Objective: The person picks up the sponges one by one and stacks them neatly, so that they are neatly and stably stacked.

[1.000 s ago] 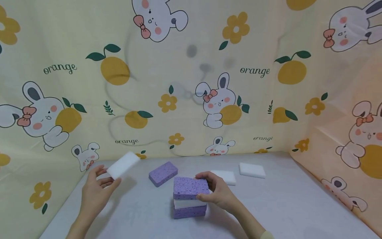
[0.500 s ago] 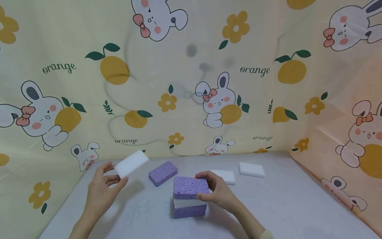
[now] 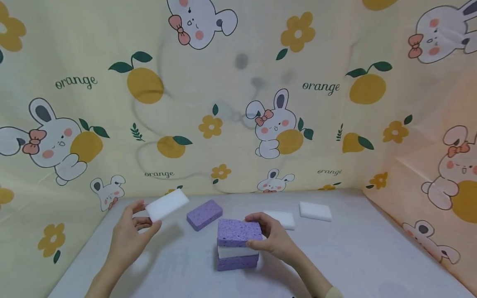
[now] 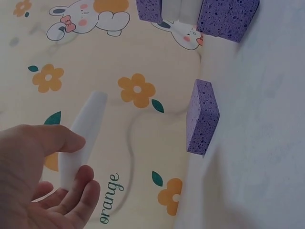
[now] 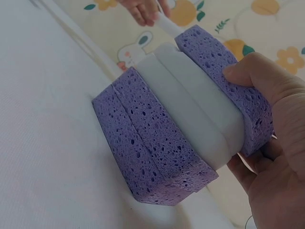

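Note:
Held in the air at the left, a white sponge (image 3: 167,205) is pinched by the left hand (image 3: 126,238) between thumb and fingers. The right hand (image 3: 275,239) grips the right side of a purple sponge (image 3: 238,232), the top piece of a stack. Beneath it, the right wrist view shows two white sponges (image 5: 190,105) lying on two purple sponges (image 5: 138,138). The right thumb (image 5: 243,74) presses near the top sponge's edge, with the other fingers partly hidden behind.
A loose purple sponge (image 3: 204,215) lies behind and left of the stack on the pale table (image 3: 179,269). Further right lie two white sponges, one (image 3: 285,221) partly hidden by the right hand, the other (image 3: 315,211) further back. A printed cloth (image 3: 223,82) encloses the back and sides.
The left hand has moved a little to the right with its white sponge, which is now turned slightly. The right hand and the stack stay as they were.

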The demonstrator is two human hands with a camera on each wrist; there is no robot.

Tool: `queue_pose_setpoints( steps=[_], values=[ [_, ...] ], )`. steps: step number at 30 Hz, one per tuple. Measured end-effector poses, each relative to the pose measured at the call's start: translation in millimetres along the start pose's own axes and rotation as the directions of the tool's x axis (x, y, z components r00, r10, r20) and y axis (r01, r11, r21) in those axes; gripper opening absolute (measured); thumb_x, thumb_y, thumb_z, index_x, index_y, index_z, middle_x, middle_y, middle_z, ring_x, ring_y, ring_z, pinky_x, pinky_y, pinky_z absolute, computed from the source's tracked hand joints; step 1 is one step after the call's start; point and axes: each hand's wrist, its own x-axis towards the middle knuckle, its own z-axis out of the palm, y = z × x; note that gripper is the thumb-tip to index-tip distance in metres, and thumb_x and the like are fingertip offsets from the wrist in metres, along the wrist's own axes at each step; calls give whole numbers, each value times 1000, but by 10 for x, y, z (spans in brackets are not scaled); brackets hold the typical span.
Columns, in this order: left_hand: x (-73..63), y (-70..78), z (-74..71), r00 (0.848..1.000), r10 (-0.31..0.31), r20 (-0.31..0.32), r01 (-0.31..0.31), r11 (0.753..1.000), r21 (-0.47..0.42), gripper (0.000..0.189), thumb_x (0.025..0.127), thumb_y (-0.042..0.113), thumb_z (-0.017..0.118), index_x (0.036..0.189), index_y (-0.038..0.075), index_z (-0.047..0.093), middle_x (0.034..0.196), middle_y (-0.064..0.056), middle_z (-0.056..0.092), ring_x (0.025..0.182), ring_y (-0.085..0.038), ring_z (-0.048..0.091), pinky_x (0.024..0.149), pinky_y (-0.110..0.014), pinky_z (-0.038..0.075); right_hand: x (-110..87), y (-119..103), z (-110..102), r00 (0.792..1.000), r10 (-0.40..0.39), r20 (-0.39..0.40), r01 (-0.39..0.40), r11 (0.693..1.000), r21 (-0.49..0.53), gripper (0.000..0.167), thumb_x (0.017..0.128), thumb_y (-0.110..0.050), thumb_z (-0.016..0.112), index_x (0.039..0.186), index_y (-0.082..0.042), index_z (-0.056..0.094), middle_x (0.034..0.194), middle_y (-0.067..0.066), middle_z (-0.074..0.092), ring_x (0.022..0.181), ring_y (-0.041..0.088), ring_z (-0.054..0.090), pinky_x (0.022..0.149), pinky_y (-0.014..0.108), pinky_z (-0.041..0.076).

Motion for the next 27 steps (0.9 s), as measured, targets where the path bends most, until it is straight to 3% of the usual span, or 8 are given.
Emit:
queue_pose_setpoints(
  steps=[6, 9, 16, 27],
  values=[
    [14, 5, 6, 1000, -2, 13, 2, 1000, -8, 73, 83, 6, 78, 141, -3, 35, 129, -23, 50, 93, -30, 66, 78, -34, 59, 1, -1, -7, 1000, -3, -2, 3, 1000, -10, 57, 77, -3, 80, 127, 1, 54, 124, 15, 59, 104, 30, 58, 92, 31, 51],
    [12, 19, 3, 1000, 0, 20, 1, 1000, -24, 73, 83, 6, 78, 141, -3, 35, 130, -22, 49, 94, -30, 66, 80, -37, 59, 0, 0, -5, 1000, -2, -1, 2, 1000, -9, 57, 77, -3, 80, 127, 1, 54, 123, 15, 59, 104, 30, 58, 92, 31, 52],
    [-10, 92, 25, 999, 27, 47, -22, 995, -100, 70, 83, 9, 80, 138, -1, 38, 130, -19, 50, 94, -26, 66, 78, -21, 57, -4, -5, -21, 1000, 4, -1, -4, 1000, -12, 57, 78, -4, 80, 128, 1, 54, 124, 15, 59, 105, 30, 58, 92, 31, 52],
    [-116, 489, 128, 987, 71, 141, -41, 977, -207, 70, 83, 17, 82, 137, 2, 41, 131, -15, 52, 97, -22, 64, 81, -23, 57, 0, -19, 3, 1000, 6, -2, -6, 1000, 1, 58, 76, -3, 80, 128, -1, 54, 125, 14, 59, 107, 30, 58, 95, 32, 50]
  ],
)
